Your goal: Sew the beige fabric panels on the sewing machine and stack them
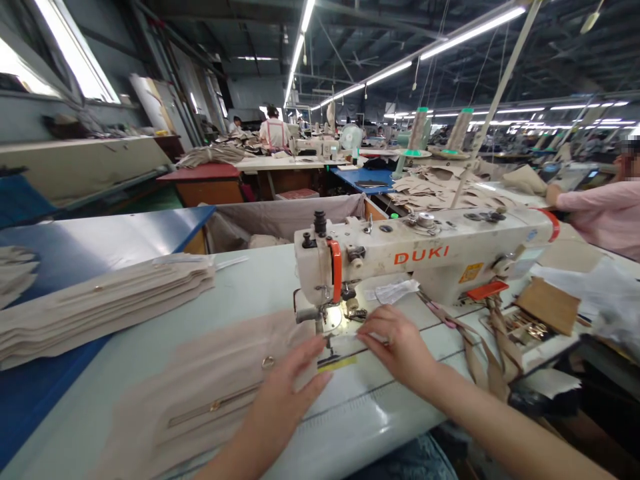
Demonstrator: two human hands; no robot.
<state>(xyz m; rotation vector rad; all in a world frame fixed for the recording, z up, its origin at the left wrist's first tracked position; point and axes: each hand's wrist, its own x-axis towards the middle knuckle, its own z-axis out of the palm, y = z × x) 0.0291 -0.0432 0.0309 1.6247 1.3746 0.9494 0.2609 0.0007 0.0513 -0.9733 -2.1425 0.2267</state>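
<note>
A white sewing machine (425,250) with orange trim stands before me, its lamp lighting the needle area. To the left of the needle, a beige fabric piece (200,363) lies on the table, with a zipper (193,415) and a small metal ring (269,363) on it. My left hand (287,383) rests by the right edge of this fabric, thumb and fingers apart. Just right of the presser foot, my right hand (397,340) has its thumb and fingertips pinched together. Whatever is between those fingertips is too small to make out.
A stack of beige fabric pieces (110,300) lies at left, partly over a blue-edged table (125,230). Beige straps (483,353) hang by a parts tray (525,327) at right. Thread cones (417,132) stand behind the machine. A person in pink (603,207) sits at far right.
</note>
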